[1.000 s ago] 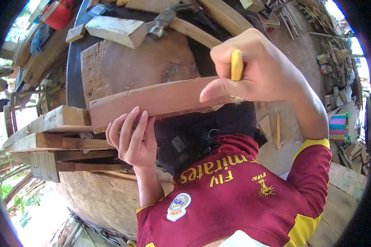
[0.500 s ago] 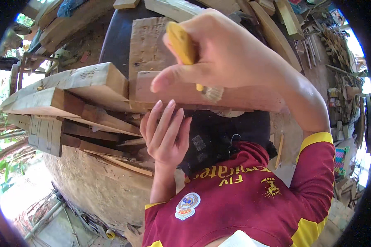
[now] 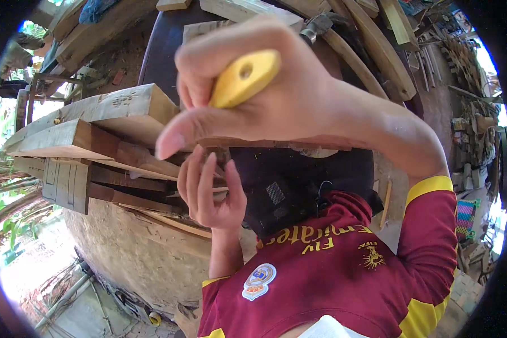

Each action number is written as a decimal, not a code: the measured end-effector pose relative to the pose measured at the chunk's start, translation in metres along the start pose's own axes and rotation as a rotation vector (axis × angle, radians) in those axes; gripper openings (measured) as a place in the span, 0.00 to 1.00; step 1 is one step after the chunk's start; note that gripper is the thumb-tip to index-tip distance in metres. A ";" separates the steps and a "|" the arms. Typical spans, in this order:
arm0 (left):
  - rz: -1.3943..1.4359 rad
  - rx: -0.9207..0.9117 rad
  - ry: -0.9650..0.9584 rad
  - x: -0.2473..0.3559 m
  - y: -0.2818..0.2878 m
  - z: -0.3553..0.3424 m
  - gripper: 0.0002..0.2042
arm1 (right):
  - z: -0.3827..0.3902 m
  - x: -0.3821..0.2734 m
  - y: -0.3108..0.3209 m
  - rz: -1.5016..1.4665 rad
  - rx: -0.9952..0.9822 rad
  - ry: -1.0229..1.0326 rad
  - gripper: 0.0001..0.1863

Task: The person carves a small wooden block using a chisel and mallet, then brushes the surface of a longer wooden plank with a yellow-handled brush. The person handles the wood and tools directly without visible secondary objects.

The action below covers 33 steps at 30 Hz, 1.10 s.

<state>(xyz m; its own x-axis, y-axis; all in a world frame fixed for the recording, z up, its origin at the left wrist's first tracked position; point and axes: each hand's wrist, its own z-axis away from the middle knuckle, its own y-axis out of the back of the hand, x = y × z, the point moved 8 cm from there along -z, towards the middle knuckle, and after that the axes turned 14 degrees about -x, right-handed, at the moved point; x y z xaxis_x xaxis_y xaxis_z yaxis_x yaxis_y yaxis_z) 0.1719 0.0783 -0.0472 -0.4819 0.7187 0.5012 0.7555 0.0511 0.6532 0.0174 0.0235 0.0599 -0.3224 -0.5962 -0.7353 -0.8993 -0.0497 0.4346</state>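
A paint brush is gripped in my right hand (image 3: 290, 84), its yellow handle (image 3: 250, 81) with a hole at the end pointing up. The thumb stretches out to the left, and the bristles are hidden under the hand. Below the hand lies a reddish-brown wooden plank (image 3: 343, 141), mostly covered by it. My left hand (image 3: 215, 197) is just nearer than the plank's left part, palm up, fingers half bent and apart, holding nothing. Whether its fingertips touch the plank cannot be made out.
Thick sawn beams (image 3: 118, 107) jut in from the left, with more timber stacked under them. A hammer-like metal tool (image 3: 319, 27) lies beyond my right hand. Long wood pieces (image 3: 377, 48) are at the far right, and a woven coloured basket (image 3: 466, 217) stands right.
My right hand has moved left and up toward the camera with the brush, and the bristles have gone out of sight. My left hand has shifted slightly left.
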 end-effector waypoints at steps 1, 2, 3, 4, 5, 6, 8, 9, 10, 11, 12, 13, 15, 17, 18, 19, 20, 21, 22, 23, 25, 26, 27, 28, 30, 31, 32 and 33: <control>0.000 0.013 0.008 0.000 0.000 -0.002 0.17 | 0.008 0.004 -0.001 0.009 -0.015 -0.005 0.27; 0.000 0.025 0.014 0.001 0.000 -0.005 0.18 | 0.016 0.012 0.000 0.001 -0.045 -0.090 0.26; 0.002 0.037 0.020 0.001 -0.001 -0.006 0.19 | 0.024 0.013 0.004 0.006 -0.056 -0.135 0.24; -0.014 -0.014 -0.011 0.002 -0.004 -0.008 0.21 | 0.030 0.013 0.007 0.007 -0.068 -0.176 0.22; -0.012 -0.047 -0.025 0.002 -0.007 -0.010 0.22 | 0.036 0.014 0.011 0.008 -0.079 -0.218 0.20; -0.010 -0.080 -0.039 0.003 -0.010 -0.013 0.23 | 0.044 0.016 0.015 -0.001 -0.079 -0.256 0.18; -0.030 -0.138 -0.039 0.006 -0.019 -0.016 0.25 | 0.062 0.015 0.025 -0.038 -0.053 -0.288 0.18; -0.057 -0.163 -0.019 0.007 -0.022 -0.016 0.26 | 0.071 0.013 0.030 -0.057 -0.038 -0.304 0.18; -0.085 -0.189 0.001 0.009 -0.025 -0.016 0.26 | 0.080 0.011 0.035 -0.030 -0.035 -0.338 0.16; -0.115 -0.193 0.006 0.010 -0.027 -0.016 0.27 | 0.088 0.008 0.042 -0.025 0.005 -0.319 0.18; -0.144 -0.198 0.009 0.011 -0.029 -0.017 0.27 | 0.097 0.007 0.048 -0.019 0.045 -0.301 0.20; -0.174 -0.201 0.016 0.013 -0.030 -0.017 0.28 | 0.107 0.005 0.054 -0.014 0.082 -0.282 0.22; -0.222 -0.175 0.035 0.020 -0.029 -0.020 0.24 | 0.126 0.001 0.064 -0.027 0.112 -0.306 0.18; -0.293 -0.184 0.043 0.019 -0.029 -0.020 0.23 | 0.146 -0.007 0.075 -0.020 0.090 -0.401 0.14; -0.277 -0.141 0.036 0.023 -0.026 -0.023 0.19 | 0.154 -0.013 0.080 0.009 0.117 -0.388 0.14; -0.312 -0.139 0.039 0.024 -0.027 -0.023 0.18 | 0.163 -0.017 0.085 0.024 0.127 -0.388 0.14; -0.348 -0.137 0.043 0.025 -0.026 -0.023 0.17 | 0.173 -0.021 0.091 0.038 0.136 -0.387 0.14; -0.385 -0.135 0.047 0.025 -0.026 -0.024 0.17 | 0.182 -0.025 0.096 0.051 0.143 -0.386 0.14; -0.383 -0.091 0.047 0.025 -0.024 -0.025 0.14 | 0.191 -0.030 0.102 0.098 0.150 -0.351 0.14; -0.390 -0.095 0.047 0.024 -0.024 -0.026 0.15 | 0.203 -0.031 0.109 0.053 0.192 -0.428 0.14; -0.406 -0.104 0.043 0.020 -0.025 -0.027 0.15 | 0.228 -0.035 0.119 -0.037 0.281 -0.581 0.16; -0.371 -0.073 0.040 0.021 -0.024 -0.028 0.13 | 0.236 -0.040 0.125 0.009 0.266 -0.565 0.16; -0.371 -0.073 0.051 0.020 -0.024 -0.028 0.12 | 0.244 -0.045 0.131 0.039 0.266 -0.583 0.16; -0.373 -0.074 0.061 0.018 -0.023 -0.030 0.12 | 0.250 -0.050 0.137 0.067 0.267 -0.599 0.16; -0.375 -0.072 0.086 0.018 -0.022 -0.032 0.10 | 0.262 -0.058 0.147 0.103 0.274 -0.677 0.16; -0.374 -0.070 0.097 0.019 -0.020 -0.034 0.10 | 0.263 -0.066 0.152 0.197 0.240 -0.657 0.17; -0.374 -0.068 0.108 0.020 -0.018 -0.034 0.09 | 0.263 -0.072 0.156 0.289 0.204 -0.636 0.17; -0.363 -0.069 0.125 0.020 -0.016 -0.034 0.09 | 0.261 -0.079 0.158 0.381 0.167 -0.614 0.17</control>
<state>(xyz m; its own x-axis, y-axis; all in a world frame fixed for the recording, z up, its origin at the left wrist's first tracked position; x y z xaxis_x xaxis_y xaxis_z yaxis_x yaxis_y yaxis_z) 0.1351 0.0685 -0.0284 -0.7660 0.5721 0.2931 0.4964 0.2366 0.8352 -0.1763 0.2721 0.0507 -0.6840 0.0101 -0.7294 -0.7096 0.2229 0.6685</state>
